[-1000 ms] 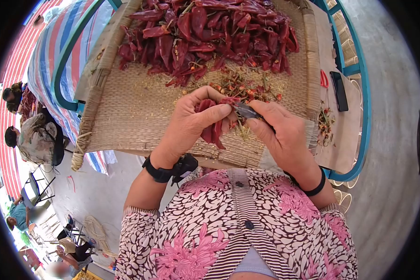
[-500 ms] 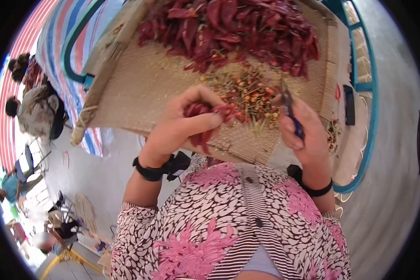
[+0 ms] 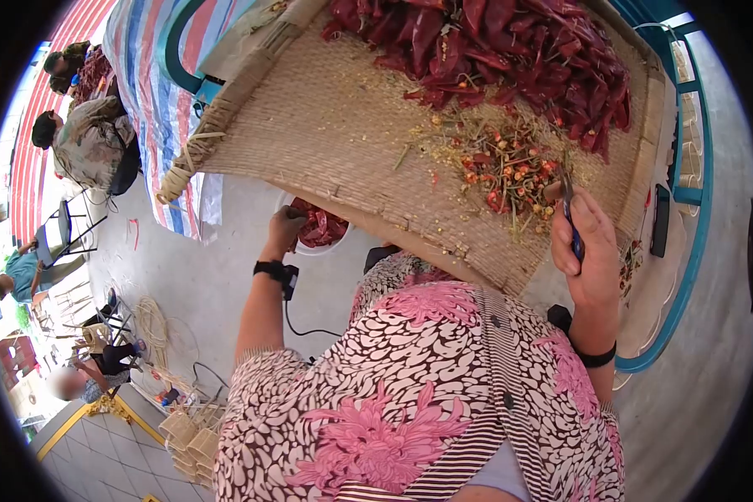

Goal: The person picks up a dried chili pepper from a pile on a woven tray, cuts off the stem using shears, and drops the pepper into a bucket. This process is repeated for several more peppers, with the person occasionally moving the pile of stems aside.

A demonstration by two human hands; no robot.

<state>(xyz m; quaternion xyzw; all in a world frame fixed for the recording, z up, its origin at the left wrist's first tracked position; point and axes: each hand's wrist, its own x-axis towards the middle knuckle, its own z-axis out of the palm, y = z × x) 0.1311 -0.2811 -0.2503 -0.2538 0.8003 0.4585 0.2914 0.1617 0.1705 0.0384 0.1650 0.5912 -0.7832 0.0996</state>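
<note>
My left hand is low over a white bucket beside the woven tray. Dried red chilies lie inside the bucket, right by my fingers. Those fingers are shadowed, so whether they hold anything is unclear. My right hand is closed around blue-handled snips, blades pointing up over the tray's right side. Next to the blades is a pile of cut chili stems and caps. A big heap of dried red chilies covers the tray's far part.
Blue metal tubing curves around the tray's right side, near a black oblong object. Striped sheeting hangs at left. Several people, one in camouflage, sit farther left. Coiled rope and stacked baskets are on the floor.
My left hand, which held several red chilies over the tray, has moved down and left to the bucket. My right hand keeps the snips near the stems. The view has shifted.
</note>
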